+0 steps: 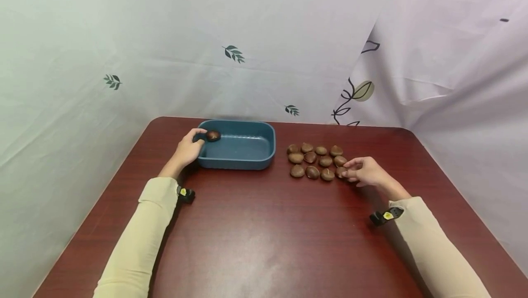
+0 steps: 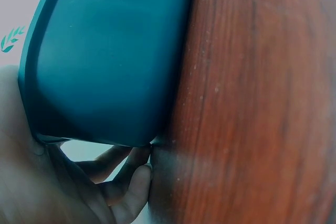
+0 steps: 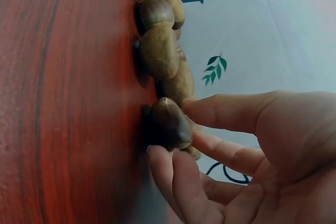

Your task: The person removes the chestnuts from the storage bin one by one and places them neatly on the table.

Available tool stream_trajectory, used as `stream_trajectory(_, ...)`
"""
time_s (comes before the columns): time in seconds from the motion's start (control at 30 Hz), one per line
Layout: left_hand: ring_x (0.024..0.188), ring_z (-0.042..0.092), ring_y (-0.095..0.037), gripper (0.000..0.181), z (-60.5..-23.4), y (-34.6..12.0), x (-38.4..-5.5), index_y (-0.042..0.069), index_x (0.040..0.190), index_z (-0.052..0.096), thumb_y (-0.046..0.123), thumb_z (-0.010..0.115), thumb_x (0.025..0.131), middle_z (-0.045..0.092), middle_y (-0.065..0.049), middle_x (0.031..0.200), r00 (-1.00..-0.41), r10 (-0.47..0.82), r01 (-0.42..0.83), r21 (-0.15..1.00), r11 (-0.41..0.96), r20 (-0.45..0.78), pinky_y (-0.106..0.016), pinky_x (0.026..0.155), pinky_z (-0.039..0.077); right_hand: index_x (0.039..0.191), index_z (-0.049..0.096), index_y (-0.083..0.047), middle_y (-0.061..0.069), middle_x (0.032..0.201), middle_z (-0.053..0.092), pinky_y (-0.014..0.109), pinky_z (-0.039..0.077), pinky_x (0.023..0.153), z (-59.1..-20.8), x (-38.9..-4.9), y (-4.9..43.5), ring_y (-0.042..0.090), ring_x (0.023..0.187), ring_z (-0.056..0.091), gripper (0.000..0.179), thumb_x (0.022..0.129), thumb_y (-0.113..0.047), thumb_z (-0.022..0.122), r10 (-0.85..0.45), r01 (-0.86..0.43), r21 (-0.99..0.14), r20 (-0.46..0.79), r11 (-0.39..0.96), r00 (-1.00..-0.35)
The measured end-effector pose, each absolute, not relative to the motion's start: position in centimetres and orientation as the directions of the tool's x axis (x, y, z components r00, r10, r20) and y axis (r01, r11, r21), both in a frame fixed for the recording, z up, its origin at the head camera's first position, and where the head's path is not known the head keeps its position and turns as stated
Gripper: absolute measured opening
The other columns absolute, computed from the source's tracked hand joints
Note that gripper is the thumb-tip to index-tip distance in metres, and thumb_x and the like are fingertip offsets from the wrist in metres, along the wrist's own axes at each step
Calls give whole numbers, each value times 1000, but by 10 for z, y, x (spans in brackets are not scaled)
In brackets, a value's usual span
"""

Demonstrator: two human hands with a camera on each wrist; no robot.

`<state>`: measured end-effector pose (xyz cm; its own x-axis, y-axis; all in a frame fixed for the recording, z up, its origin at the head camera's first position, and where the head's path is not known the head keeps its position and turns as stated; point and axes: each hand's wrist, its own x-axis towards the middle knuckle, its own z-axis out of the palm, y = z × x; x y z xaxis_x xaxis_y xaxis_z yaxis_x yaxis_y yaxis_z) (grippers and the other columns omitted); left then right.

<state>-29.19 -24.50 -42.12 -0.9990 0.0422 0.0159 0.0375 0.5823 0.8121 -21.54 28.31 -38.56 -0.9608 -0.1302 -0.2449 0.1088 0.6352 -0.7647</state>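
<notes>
My left hand (image 1: 189, 148) is at the left end of a blue rectangular plastic container (image 1: 237, 164) and grips its end wall, thumb and forefinger at the rim. The left wrist view shows more of its fingers (image 2: 137, 187) curled low against the container (image 2: 110, 56). One glossy brown chestnut (image 1: 213, 135) lies inside, by the forefinger. On the right, my right hand (image 1: 367, 172) pinches the chestnut (image 3: 169, 124) at the near right end of a group, thumb on one side and fingers on the other. Several more chestnuts (image 1: 312, 172) lie in rough rows left of this hand.
Container and chestnuts are on a dark red wood-grain table (image 1: 264, 229), toward its far edge. A pale curtain (image 1: 264, 82) with leaf prints hangs right behind that edge and along both sides. Each wrist wears a black strap (image 1: 185, 194).
</notes>
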Motion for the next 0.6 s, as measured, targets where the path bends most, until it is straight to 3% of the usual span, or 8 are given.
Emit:
stream_trajectory(0.17, 129, 36, -41, 42, -420, -245, -291, 12, 142, 45, 16, 40, 101, 30, -22, 157, -999, 39, 39, 812, 583, 20, -58, 104, 28, 121, 61, 8, 5, 89, 71, 36, 56, 60, -378, -215, 285, 19, 78, 67, 41, 90, -17, 71, -106, 99, -727, -231, 679, -967)
stream_trajectory(0.4, 123, 38, -41, 42, -421, -246, -291, 11, 143, 44, 16, 40, 101, 31, -22, 156, -999, 47, 48, 809, 585, 25, -54, 97, 29, 125, 59, 10, 20, 103, 71, 41, 58, 65, -365, -211, 286, 23, 79, 69, 44, 91, -16, 70, -100, 70, -731, -186, 679, -978)
stream_trajectory(0.6, 121, 38, -41, 42, -423, -246, -292, 12, 143, 44, 16, 39, 101, 32, -22, 155, -999, 48, 49, 808, 587, 26, -53, 94, 29, 128, 58, 7, 28, 116, 66, 43, 57, 67, -348, -208, 273, 29, 89, 69, 41, 95, -16, 65, -132, -8, -720, -116, 694, -985)
